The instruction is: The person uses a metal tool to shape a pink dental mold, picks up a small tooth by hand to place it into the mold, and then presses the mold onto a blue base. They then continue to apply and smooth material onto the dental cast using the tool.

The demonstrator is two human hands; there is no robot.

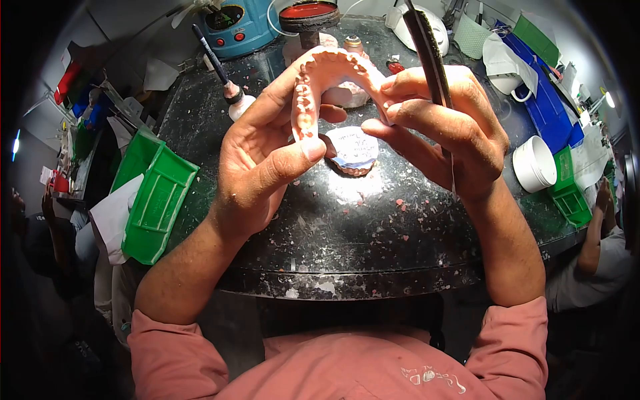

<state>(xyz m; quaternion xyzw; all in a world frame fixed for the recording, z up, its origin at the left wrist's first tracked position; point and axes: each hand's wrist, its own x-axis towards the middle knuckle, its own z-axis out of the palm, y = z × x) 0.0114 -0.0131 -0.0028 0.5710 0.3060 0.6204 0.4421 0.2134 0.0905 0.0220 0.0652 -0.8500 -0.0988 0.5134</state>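
Up above the bench, a pale pink U-shaped dental cast (304, 90) with a row of teeth is held between both hands. My left hand (250, 163) is closed on its left side, thumb on the near end and fingers behind. My right hand (467, 130) pinches the other end in its fingertips. A long dark hand tool (427, 50) also sits in the right hand, between the fingers, its thin end showing below the palm. Beneath the hands, a smaller dental model (353, 145) rests on the bench with handwriting on its pale top.
The black bench (320, 253) is speckled with debris. A green bin (157, 200) stands at left, near a dark-handled brush (210, 53). At the back are a blue machine (240, 30) and a red-topped stand (307, 13). A white tub (535, 163) is at right. People sit at both sides.
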